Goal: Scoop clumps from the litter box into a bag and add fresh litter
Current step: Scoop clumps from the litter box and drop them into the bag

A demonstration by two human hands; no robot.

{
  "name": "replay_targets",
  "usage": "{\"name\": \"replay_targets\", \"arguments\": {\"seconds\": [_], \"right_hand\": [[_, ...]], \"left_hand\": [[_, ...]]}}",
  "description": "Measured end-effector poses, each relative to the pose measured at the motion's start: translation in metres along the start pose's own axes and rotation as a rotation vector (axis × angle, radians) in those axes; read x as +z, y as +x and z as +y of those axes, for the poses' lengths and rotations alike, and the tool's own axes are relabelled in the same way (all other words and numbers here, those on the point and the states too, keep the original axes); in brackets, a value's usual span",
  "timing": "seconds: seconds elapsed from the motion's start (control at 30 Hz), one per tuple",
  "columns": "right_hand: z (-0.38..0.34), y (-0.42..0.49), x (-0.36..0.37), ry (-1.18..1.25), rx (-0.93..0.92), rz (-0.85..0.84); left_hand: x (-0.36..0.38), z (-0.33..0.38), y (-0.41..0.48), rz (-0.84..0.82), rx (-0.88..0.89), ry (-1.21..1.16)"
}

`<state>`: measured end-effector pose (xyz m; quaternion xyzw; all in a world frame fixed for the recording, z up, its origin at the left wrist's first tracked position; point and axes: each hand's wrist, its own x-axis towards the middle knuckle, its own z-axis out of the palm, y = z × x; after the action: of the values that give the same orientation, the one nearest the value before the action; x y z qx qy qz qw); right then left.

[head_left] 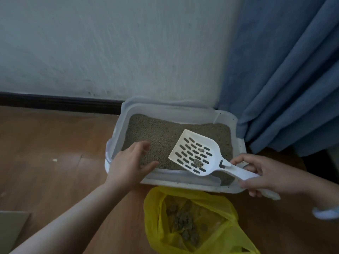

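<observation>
A white litter box [117,125] filled with grey-brown litter [161,136] sits on the floor against the wall. My right hand [264,175] grips the handle of a white slotted scoop [194,153], held level above the litter near the box's front edge. Two small clumps [197,162] lie on the scoop. My left hand [131,162] hovers with relaxed fingers over the box's front left rim and holds nothing. A yellow plastic bag [190,220] lies open on the floor just in front of the box, with several clumps inside.
A blue curtain [286,74] hangs at the right, touching the box's far right corner. A white wall with a dark baseboard [58,102] runs behind. The floor is wood [45,153]. A pale flat object [11,228] shows at the bottom left corner.
</observation>
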<state>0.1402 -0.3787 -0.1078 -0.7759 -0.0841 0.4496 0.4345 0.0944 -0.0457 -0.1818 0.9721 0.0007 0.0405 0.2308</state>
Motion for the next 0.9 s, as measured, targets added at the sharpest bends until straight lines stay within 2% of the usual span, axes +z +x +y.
{"name": "replay_targets", "arguments": {"seconds": [0.27, 0.4, 0.6, 0.9], "right_hand": [[0.019, -0.009, 0.01, 0.04, 0.076, -0.258], [0.031, -0.005, 0.018, -0.089, 0.078, -0.354], [0.058, 0.003, 0.031, -0.186, 0.098, -0.336], [0.083, 0.004, 0.051, -0.261, 0.006, -0.174]], "left_hand": [[0.0, -0.002, 0.0, 0.001, 0.076, 0.039], [-0.002, -0.002, -0.002, -0.012, 0.107, 0.036], [-0.004, -0.001, -0.005, -0.021, 0.13, 0.037], [-0.005, 0.004, -0.006, -0.023, 0.093, 0.028]]}}
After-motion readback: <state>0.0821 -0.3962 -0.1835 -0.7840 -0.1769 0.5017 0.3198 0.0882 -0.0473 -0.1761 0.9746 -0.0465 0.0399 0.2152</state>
